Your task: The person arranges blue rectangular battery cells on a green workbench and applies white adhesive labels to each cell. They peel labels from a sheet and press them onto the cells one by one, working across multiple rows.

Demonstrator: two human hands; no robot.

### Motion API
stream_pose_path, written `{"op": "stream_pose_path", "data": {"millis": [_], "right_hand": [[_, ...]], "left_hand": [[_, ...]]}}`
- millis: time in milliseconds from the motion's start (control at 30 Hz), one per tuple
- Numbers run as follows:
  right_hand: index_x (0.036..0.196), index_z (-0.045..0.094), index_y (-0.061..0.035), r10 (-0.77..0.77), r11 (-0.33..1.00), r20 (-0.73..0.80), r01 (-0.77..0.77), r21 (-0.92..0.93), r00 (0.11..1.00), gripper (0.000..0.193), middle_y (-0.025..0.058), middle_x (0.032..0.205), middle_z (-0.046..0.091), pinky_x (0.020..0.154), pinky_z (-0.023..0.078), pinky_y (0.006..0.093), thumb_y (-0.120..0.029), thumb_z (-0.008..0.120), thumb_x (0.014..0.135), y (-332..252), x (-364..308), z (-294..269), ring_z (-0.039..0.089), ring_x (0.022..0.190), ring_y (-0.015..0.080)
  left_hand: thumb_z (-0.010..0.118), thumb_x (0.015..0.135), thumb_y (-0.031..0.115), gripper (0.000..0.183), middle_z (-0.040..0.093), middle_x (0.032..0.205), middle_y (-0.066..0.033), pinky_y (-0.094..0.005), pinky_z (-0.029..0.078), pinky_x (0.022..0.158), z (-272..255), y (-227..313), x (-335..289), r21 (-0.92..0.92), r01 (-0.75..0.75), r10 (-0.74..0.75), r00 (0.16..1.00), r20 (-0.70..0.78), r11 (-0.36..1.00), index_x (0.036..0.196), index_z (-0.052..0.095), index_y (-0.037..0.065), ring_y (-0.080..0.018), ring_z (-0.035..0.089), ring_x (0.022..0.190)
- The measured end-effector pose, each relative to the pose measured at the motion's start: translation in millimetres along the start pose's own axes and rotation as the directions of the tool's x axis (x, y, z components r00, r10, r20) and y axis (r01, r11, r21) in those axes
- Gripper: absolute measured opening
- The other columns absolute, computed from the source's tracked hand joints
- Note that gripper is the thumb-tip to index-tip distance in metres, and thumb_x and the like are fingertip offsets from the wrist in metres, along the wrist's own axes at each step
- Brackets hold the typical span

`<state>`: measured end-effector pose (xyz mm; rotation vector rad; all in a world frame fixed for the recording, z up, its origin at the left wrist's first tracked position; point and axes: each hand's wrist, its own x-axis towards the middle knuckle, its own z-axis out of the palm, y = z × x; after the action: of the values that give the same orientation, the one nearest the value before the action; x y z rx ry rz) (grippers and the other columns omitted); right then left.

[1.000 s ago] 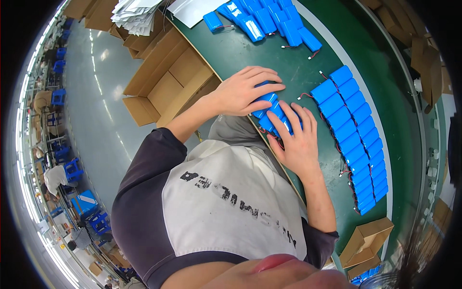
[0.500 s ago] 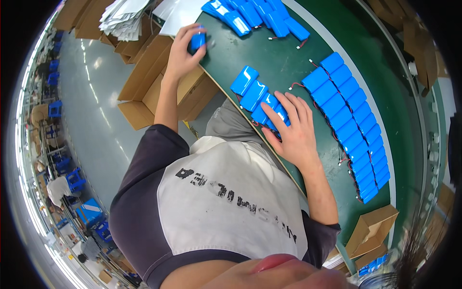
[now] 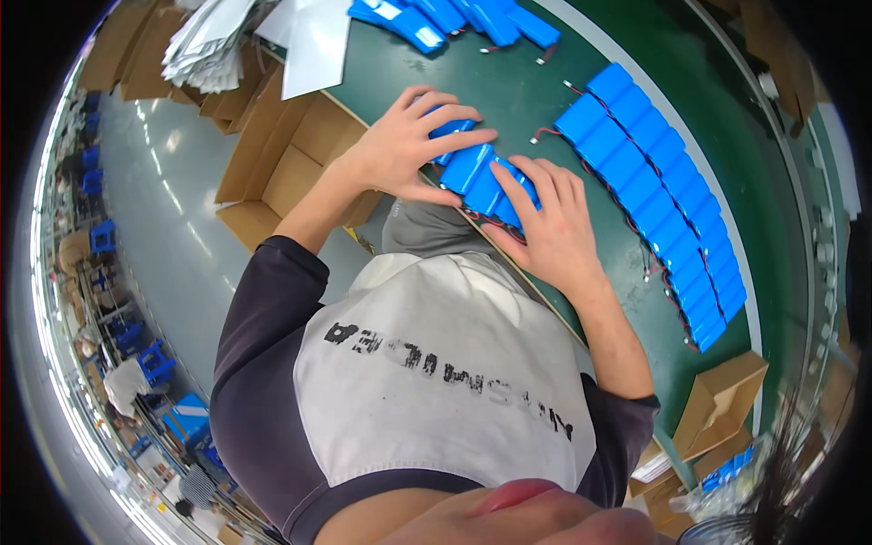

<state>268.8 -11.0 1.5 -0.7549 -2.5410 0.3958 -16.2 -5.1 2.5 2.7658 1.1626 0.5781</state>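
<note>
A short row of blue shrink-wrapped battery packs lies at the table's near edge, with thin wires along the side toward me. My left hand is closed around a battery pack at the row's left end, fingers over its top and thumb at the near side; the hand hides part of it. My right hand spans the row's right end, its fingers bent over the far side and its thumb on the wired side. The packs beneath that palm are partly covered.
A long double row of blue packs with red wires and white plugs runs along the right side. More loose packs lie at the far end beside white sheets. Open cardboard boxes stand at the left and lower right.
My left hand has come right and nearer from the table's far left edge, carrying a blue pack to the short row. My right hand has stayed on that row.
</note>
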Motion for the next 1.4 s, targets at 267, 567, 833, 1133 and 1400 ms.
{"op": "stream_pose_path", "data": {"millis": [267,567,833,1133,1400], "right_hand": [[0.139,0.059,-0.0088,0.168,0.977,-0.026,-0.17,-0.132,0.985,0.07,0.0123,0.127,0.057,0.098,0.044,0.0469,-0.048,0.077,0.084,-8.4,-51.8,-15.5,0.053,0.117,0.0336],[0.136,0.063,-0.0104,0.406,0.873,-0.055,-0.404,-0.273,0.912,0.074,0.0109,0.13,0.06,0.098,0.045,0.0484,-0.052,0.08,0.077,-13.1,-192.7,-73.7,0.056,0.116,0.0331],[0.133,0.066,-0.0149,0.415,0.777,-0.123,-0.421,-0.467,0.902,0.073,0.0102,0.136,0.058,0.102,0.042,0.0513,-0.055,0.082,0.074,14.2,-261.3,-116.5,0.054,0.122,0.0343],[0.148,0.05,-0.0098,0.508,0.753,-0.316,-0.591,-0.289,0.802,0.104,0.0226,0.159,0.041,0.121,0.025,0.0626,-0.055,0.091,0.064,33.9,-263.8,-121.2,0.034,0.15,0.0461],[0.142,0.061,-0.012,0.525,0.729,-0.19,-0.553,-0.404,0.83,0.09,0.0191,0.158,0.045,0.116,0.036,0.0588,-0.055,0.087,0.067,33.5,-254.5,-131.2,0.038,0.146,0.0479]], "left_hand": [[0.074,0.077,0.06,0.083,0.059,0.13,-0.01,-0.0498,0.042,0.102,28.2,36.1,36.7,0.006,-0.179,0.177,0.978,0.113,0.984,0.139,0.058,0.007,-0.0333,0.055,0.116],[0.073,0.081,0.053,0.083,0.058,0.133,-0.0081,-0.046,0.041,0.101,86.0,152.9,122.3,-0.18,-0.416,0.445,0.879,0.173,0.891,0.148,0.051,0.008,-0.0293,0.053,0.117],[0.07,0.088,0.054,0.081,0.054,0.137,-0.0069,-0.0458,0.039,0.107,133.1,218.4,173.2,-0.05,-0.51,0.512,0.855,0.079,0.859,0.149,0.049,0.006,-0.0263,0.05,0.125],[0.065,0.091,0.057,0.081,0.035,0.165,-0.0125,-0.0598,0.015,0.126,142.9,226.6,198.0,-0.149,-0.427,0.445,0.887,0.12,0.892,0.155,0.045,0.011,-0.0294,0.027,0.156],[0.066,0.091,0.05,0.072,0.046,0.158,-0.0108,-0.0646,0.017,0.124,126.3,215.3,195.1,-0.213,-0.47,0.479,0.878,-0.01,0.857,0.15,0.051,0.011,-0.0281,0.033,0.153]]}}
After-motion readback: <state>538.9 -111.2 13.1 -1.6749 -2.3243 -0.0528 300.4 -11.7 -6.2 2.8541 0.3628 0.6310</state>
